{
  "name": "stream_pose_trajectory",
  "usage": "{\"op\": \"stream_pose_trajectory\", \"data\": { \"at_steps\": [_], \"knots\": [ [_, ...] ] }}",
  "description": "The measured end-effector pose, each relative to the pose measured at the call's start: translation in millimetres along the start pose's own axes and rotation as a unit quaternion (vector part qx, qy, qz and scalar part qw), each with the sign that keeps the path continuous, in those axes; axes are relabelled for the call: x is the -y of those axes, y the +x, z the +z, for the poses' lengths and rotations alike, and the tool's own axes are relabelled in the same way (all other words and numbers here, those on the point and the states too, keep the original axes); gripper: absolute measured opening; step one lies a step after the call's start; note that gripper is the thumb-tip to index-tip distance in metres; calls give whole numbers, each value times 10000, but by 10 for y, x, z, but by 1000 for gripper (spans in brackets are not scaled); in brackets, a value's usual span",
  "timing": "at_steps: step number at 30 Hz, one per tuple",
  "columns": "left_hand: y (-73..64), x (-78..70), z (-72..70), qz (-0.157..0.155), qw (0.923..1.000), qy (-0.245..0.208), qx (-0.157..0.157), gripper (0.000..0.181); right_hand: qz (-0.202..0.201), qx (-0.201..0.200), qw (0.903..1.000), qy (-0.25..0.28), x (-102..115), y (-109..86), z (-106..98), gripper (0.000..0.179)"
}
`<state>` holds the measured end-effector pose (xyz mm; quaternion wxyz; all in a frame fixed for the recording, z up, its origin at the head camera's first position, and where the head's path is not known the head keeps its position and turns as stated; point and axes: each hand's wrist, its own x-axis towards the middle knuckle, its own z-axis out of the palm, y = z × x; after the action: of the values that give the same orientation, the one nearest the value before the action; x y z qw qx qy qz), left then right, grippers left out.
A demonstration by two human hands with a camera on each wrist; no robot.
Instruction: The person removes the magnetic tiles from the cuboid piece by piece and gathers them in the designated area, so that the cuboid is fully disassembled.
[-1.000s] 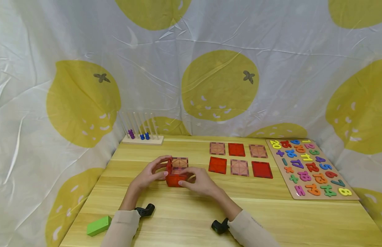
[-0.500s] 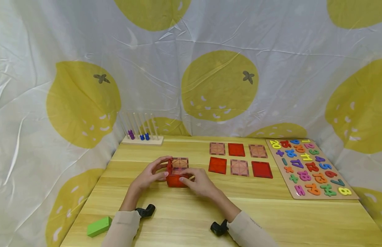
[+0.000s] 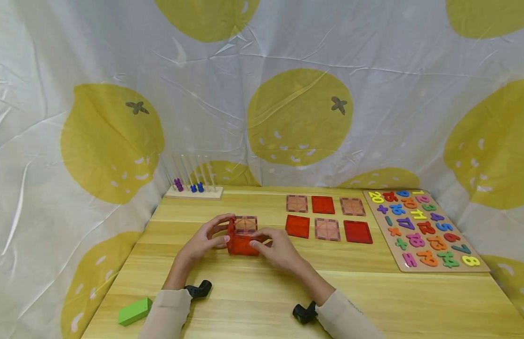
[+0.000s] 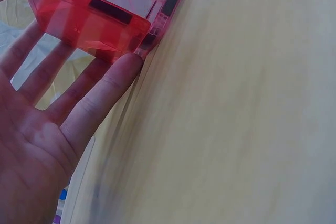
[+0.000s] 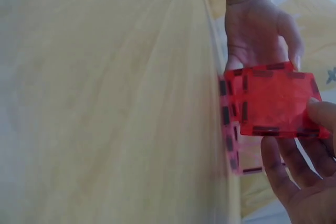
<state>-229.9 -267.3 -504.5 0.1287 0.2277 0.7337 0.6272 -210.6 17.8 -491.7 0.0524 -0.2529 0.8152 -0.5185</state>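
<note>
Several see-through magnetic tiles stand joined as an open box on the wooden table. A pale pink tile stands at the back, and a red side tile is upright on the left. My left hand holds that side tile, fingers spread along its outer face and thumb at its near corner. My right hand pinches a red front tile, thumb on the near face and fingers behind. This front tile is upright at the box's near side, its lower edge close over the base.
Red and pale pink tiles lie flat in two rows, among them a red tile. A number puzzle board is at right. A peg counting stand with small bears stands back left. A green block lies front left.
My right hand has shifted slightly right and raised the red front tile a little, so more of its face shows. My left hand stays in place on the side tile.
</note>
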Motion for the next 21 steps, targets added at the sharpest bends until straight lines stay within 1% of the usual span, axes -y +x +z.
{"op": "stream_pose_trajectory", "data": {
  "at_steps": [3,9,13,21],
  "knots": [
    [3,0,2,23,10000,-6,-8,61,-50,-73,9999,96,-2,-22,-54,22],
    [7,0,1,-38,10000,74,-48,60,-28,-115,9997,218,-24,-108,-204,18],
    [11,-4,-1,-83,9999,83,-78,61,62,-195,9995,225,-63,-177,-308,16],
    [18,-7,6,-43,10000,26,-66,63,263,-382,9987,199,-203,-313,-494,18]
  ]
}}
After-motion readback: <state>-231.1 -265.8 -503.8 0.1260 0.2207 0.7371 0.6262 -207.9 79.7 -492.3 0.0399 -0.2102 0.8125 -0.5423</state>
